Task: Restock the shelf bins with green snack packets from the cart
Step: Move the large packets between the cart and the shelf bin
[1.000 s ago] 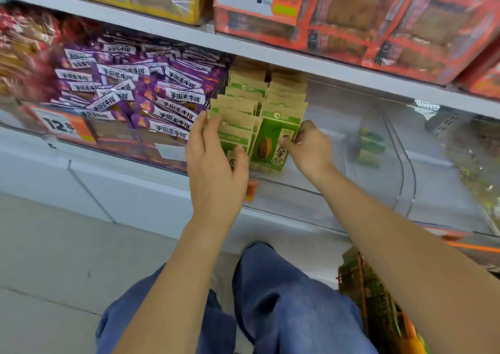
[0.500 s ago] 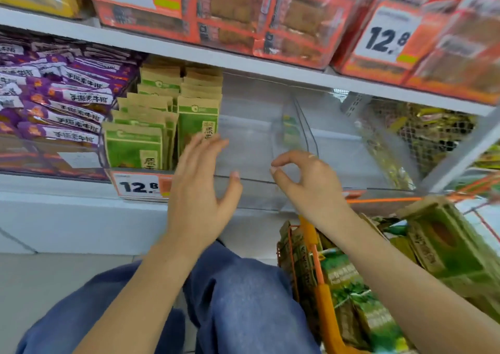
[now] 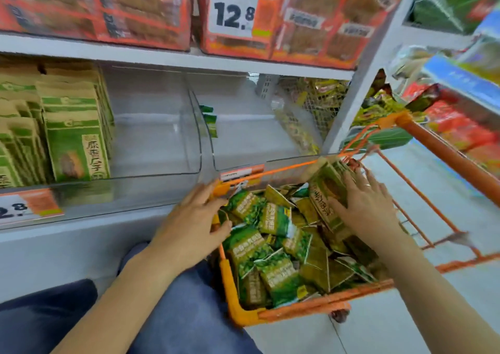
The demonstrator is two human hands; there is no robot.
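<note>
An orange wire cart (image 3: 297, 313) stands at lower right, piled with green snack packets (image 3: 273, 218). My left hand (image 3: 194, 226) hovers over the cart's left rim, its fingers spread and reaching onto the nearest packets. My right hand (image 3: 365, 205) lies flat with straight fingers against an upright stack of packets (image 3: 324, 188) at the cart's far side. On the shelf, a clear bin (image 3: 151, 148) holds upright green and kraft packets (image 3: 75, 142) on its left side only. The clear bin to its right (image 3: 257, 137) holds just a few green packets (image 3: 209, 121) by its left wall.
Orange boxes and a 12.8 price tag (image 3: 232, 7) fill the shelf above. A white upright post (image 3: 359, 83) and a mesh basket of yellow packets (image 3: 311, 104) stand right of the bins. The cart handle (image 3: 446, 153) slants at right. My jeans-clad knees (image 3: 176, 313) are below.
Both hands came away from the packets in the shelf bin and dropped down to the cart. The view swung right and down, bringing the cart into full view.
</note>
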